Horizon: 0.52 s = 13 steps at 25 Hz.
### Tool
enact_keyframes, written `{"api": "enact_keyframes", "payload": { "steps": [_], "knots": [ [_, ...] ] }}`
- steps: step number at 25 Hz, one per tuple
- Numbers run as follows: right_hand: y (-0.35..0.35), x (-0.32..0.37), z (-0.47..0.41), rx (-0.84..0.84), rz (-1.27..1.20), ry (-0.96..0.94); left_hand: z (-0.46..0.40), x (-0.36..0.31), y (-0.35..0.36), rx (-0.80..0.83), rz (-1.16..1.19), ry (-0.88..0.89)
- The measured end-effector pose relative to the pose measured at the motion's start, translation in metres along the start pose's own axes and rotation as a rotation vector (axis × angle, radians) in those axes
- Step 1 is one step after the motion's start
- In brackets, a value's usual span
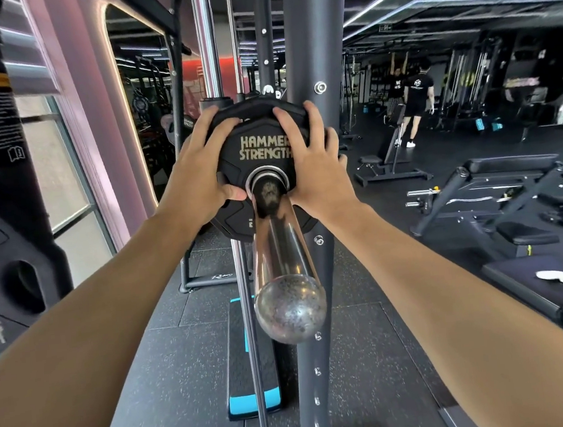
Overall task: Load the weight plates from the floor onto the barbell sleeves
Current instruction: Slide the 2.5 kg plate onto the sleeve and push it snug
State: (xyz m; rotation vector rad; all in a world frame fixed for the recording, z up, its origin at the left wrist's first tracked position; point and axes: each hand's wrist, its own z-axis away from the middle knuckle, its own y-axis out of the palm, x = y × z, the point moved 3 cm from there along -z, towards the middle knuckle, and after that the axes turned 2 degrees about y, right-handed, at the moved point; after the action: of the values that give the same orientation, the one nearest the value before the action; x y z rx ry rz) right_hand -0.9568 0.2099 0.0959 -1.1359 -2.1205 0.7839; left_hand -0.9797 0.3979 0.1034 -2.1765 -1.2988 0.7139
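With both arms extended, the hands grip one black weight plate [260, 153] marked HAMMER STRENGTH, already threaded on the chrome barbell sleeve [281, 247]. Left hand [200, 173] clamps the plate's left edge, thumb beside the centre bore. Right hand [313, 165] covers the right edge, fingers spread. A second plate possibly sits behind it. Grey upright post [318, 55] stands directly behind.

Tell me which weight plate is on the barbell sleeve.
The plate under both hands, threaded on the chrome sleeve. The other plate, far left, is off it.
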Motion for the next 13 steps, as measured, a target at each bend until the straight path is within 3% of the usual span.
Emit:
{"api": "enact_keyframes", "payload": {
  "steps": [13],
  "knots": [
    [-0.004,0.002,0.002,-0.009,-0.034,-0.008,0.015,-0.013,-0.001,-0.013,-0.058,-0.068]
  ]
}}
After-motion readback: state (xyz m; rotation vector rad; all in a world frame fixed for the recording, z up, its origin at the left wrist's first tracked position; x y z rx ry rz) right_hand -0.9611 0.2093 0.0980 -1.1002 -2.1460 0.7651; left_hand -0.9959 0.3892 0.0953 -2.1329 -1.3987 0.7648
